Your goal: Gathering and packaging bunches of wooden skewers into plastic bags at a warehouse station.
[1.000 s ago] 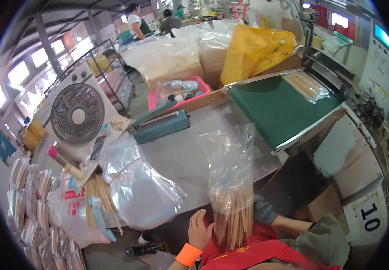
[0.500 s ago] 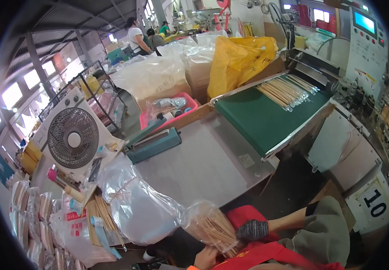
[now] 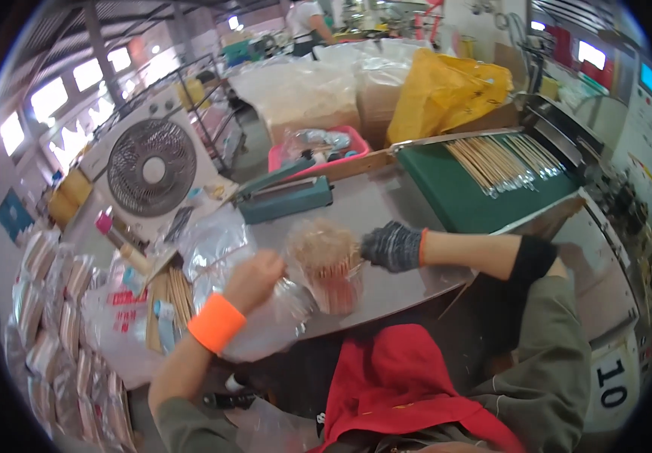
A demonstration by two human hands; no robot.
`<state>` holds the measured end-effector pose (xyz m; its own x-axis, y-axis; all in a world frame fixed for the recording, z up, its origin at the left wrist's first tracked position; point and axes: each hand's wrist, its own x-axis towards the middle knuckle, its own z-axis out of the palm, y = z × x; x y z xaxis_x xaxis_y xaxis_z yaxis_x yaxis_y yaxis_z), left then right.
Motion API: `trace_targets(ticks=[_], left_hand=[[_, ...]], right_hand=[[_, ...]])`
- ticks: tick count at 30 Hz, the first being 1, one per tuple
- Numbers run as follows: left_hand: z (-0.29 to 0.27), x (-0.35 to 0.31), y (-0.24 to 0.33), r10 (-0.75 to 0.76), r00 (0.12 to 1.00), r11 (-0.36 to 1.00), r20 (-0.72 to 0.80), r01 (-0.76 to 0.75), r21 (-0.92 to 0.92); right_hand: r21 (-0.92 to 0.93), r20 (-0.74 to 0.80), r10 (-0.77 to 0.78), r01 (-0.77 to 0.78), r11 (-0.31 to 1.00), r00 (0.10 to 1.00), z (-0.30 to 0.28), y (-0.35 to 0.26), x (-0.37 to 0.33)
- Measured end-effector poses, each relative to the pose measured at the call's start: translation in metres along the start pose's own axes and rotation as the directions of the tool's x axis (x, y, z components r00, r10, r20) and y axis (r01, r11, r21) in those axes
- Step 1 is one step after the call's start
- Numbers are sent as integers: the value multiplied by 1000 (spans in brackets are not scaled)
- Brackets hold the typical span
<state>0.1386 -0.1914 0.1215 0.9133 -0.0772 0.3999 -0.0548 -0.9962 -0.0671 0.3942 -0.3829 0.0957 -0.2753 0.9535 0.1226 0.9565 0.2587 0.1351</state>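
Clear plastic bag of wooden sticks [image 3: 329,264] mid-frame on gray table [image 3: 420,275]. Gloved right hand [image 3: 392,247] at bag's right edge, grip can't tell. Bare left hand [image 3: 256,278] left of bag, fingers curled, can't tell if holding. Green conveyor belt [image 3: 446,204] upper right.
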Motion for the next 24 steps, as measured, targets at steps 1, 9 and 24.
trace_targets(ticks=[1,9,24], left_hand=[[-24,14,2,-10,997,999,-79,13,32],[-68,30,-8,-270,921,912,-281,150,-382],[111,23,23,-789,606,197,-104,88,-976]], right_hand=[[8,8,-21,21,1000,1000,-17,5,-3],[-249,-404,-115,12,968,907,-105,44,8],[-528,-587,-475,134,838,655,-10,36,129]])
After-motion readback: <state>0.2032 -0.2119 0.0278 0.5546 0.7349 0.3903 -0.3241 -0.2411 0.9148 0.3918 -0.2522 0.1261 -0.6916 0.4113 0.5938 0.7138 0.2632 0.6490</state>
